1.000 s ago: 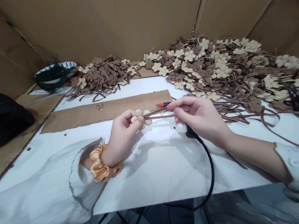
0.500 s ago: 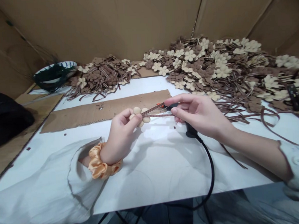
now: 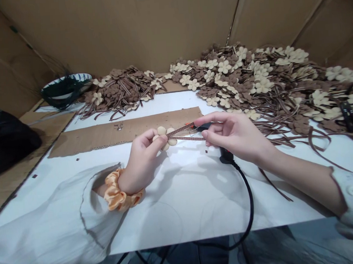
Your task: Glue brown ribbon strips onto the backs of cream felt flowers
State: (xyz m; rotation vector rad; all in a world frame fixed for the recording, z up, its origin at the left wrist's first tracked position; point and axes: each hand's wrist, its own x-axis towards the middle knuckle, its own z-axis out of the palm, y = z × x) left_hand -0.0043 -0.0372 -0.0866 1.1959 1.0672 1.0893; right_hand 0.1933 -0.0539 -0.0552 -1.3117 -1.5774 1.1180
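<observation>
My left hand [image 3: 144, 162] pinches a cream five-petal flower [image 3: 164, 138] between thumb and fingers. A looped brown checked ribbon [image 3: 184, 133] runs from the flower toward my right hand [image 3: 236, 136]. That hand grips a black corded tool [image 3: 205, 126], possibly a glue pen, whose orange tip sits partly behind the upper ribbon strand. Its black cord [image 3: 249, 199] drops over the board's front edge. An orange satin scrunchie [image 3: 120, 195] circles my left wrist.
Heaps of cream and brown flowers with ribbons [image 3: 251, 79] lie at the back and right of the white board [image 3: 181, 215]. A cardboard strip [image 3: 122, 131] lies behind my hands. Further off are a blue-and-white bowl [image 3: 66, 87], a black bag [image 3: 6, 142] and cardboard walls.
The tool's orange tip has moved from in front of the ribbon to partly behind it. Both hands and the flower sit slightly higher.
</observation>
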